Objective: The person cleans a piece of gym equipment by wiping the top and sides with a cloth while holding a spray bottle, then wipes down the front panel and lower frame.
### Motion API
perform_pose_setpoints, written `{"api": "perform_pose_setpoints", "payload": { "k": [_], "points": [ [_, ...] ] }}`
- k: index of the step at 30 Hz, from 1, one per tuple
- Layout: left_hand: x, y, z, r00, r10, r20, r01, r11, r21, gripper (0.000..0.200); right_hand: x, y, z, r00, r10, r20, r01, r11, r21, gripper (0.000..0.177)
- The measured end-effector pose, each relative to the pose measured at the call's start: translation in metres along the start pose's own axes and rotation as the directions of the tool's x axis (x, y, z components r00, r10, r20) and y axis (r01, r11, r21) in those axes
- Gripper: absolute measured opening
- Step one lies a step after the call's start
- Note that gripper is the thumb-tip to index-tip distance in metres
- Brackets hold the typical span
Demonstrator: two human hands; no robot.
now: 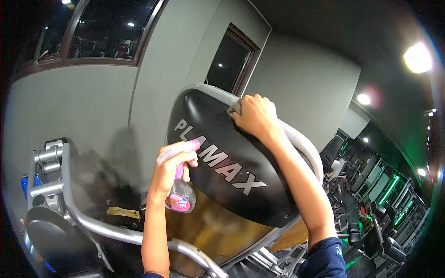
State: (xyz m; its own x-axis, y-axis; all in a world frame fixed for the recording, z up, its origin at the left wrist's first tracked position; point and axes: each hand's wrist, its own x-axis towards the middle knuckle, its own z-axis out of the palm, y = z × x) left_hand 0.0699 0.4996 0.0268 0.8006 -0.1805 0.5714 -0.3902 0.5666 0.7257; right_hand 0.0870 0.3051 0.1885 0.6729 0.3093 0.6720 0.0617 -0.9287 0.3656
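1. The fingers (187,160) of the left hand (168,172) are curled round the neck and pink trigger head of a spray bottle (181,194); those of the right hand (256,112) are bunched over a grey cloth (235,108), pinching it against the upper edge of the black PLAMAX panel (232,162).
2. The spray bottle, clear with a pink label, is held slightly tilted in front of the panel's lower left part. Its head overlaps the lettering in view; whether it touches the panel, I cannot tell.
3. The cloth is mostly hidden under the right hand, at the panel's upper rim, beside the curved grey frame tube (309,150) that borders the panel.
4. Below the panel is a brownish, glossy surface (218,227) with blurred reflections.
5. Left of and below the panel, a bent silver tube (111,230) runs past a dark round disc (58,238); a yellow object (123,212) lies behind it, near the wall.
6. Right of the panel, farther off, are gym machines (382,227) and green light strips (389,190).
7. Above the panel, a dark-framed window (229,62) is set in the grey wall (160,76).
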Motion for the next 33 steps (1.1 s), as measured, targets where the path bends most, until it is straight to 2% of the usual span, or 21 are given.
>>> {"api": "perform_pose_setpoints", "payload": {
  "k": [2,4,6,8,10,12,13,17,20,24,26,28,30,31,32,33],
  "points": [
    [-0.003,-0.002,-0.003,1.0,-0.011,-0.009,0.011,1.0,0.005,0.026,0.009,-0.006,0.005,0.999,-0.036,0.019,0.035,0.998,0.046,0.029],
    [-0.005,-0.004,-0.006,1.0,-0.009,0.001,0.009,1.0,-0.01,0.026,0.014,-0.013,0.01,0.989,-0.102,0.106,0.103,0.995,-0.003,0.028],
    [-0.006,-0.006,-0.006,1.0,-0.005,-0.012,0.004,1.0,-0.013,0.025,0.001,-0.014,0.007,0.983,-0.133,0.123,0.136,0.99,-0.018,0.026],
    [-0.005,-0.008,-0.008,1.0,0.004,-0.024,-0.005,1.0,-0.018,0.025,-0.015,-0.013,0.001,0.945,-0.279,0.171,0.272,0.96,0.066,0.025],
    [-0.005,-0.011,-0.015,0.999,-0.03,0.014,0.03,0.999,0.026,0.024,-0.027,-0.008,-0.014,0.945,-0.297,0.138,0.289,0.954,0.074,0.026],
    [-0.005,-0.011,-0.016,1.0,-0.017,0.012,0.017,1.0,0.022,0.023,-0.031,-0.005,-0.038,0.959,-0.145,0.245,0.127,0.988,0.088,0.026],
    [-0.006,-0.01,-0.018,1.0,-0.017,0.013,0.017,0.999,0.029,0.023,-0.025,0.002,-0.037,0.967,-0.077,0.241,0.083,0.997,-0.011,0.026],
    [-0.007,-0.007,-0.024,1.0,-0.017,-0.001,0.017,0.999,0.031,0.022,0.006,0.017,-0.023,0.989,-0.025,0.143,0.038,0.995,-0.092,0.03],
    [-0.005,-0.004,-0.027,1.0,-0.022,-0.005,0.022,0.999,0.029,0.021,0.03,0.011,0.002,0.989,-0.07,0.134,0.082,0.993,-0.086,0.026],
    [0.001,-0.004,-0.033,0.999,-0.036,0.015,0.036,0.998,0.048,0.02,0.039,-0.021,0.026,0.965,-0.199,0.172,0.198,0.98,0.024,0.023],
    [0.005,-0.005,-0.034,0.999,-0.036,0.008,0.036,0.998,0.048,0.02,0.032,-0.031,0.043,0.926,-0.341,0.16,0.329,0.939,0.095,0.023],
    [0.008,-0.006,-0.037,0.999,-0.034,0.0,0.034,0.998,0.044,0.021,0.02,-0.045,0.039,0.892,-0.395,0.219,0.387,0.919,0.077,0.019],
    [0.01,-0.007,-0.042,0.999,-0.052,0.006,0.051,0.995,0.089,0.021,0.001,-0.054,0.023,0.841,-0.412,0.351,0.38,0.911,0.16,0.018],
    [0.01,-0.008,-0.044,0.999,-0.054,0.008,0.053,0.995,0.089,0.021,-0.013,-0.056,0.017,0.844,-0.446,0.299,0.43,0.895,0.121,0.018],
    [0.01,-0.009,-0.044,0.998,-0.067,-0.001,0.067,0.995,0.078,0.021,-0.026,-0.052,0.02,0.863,-0.484,0.145,0.463,0.873,0.152,0.016],
    [0.009,-0.01,-0.046,0.997,-0.079,-0.01,0.08,0.995,0.065,0.021,-0.031,-0.05,0.016,0.881,-0.425,0.209,0.415,0.905,0.092,0.016]
  ]
}}
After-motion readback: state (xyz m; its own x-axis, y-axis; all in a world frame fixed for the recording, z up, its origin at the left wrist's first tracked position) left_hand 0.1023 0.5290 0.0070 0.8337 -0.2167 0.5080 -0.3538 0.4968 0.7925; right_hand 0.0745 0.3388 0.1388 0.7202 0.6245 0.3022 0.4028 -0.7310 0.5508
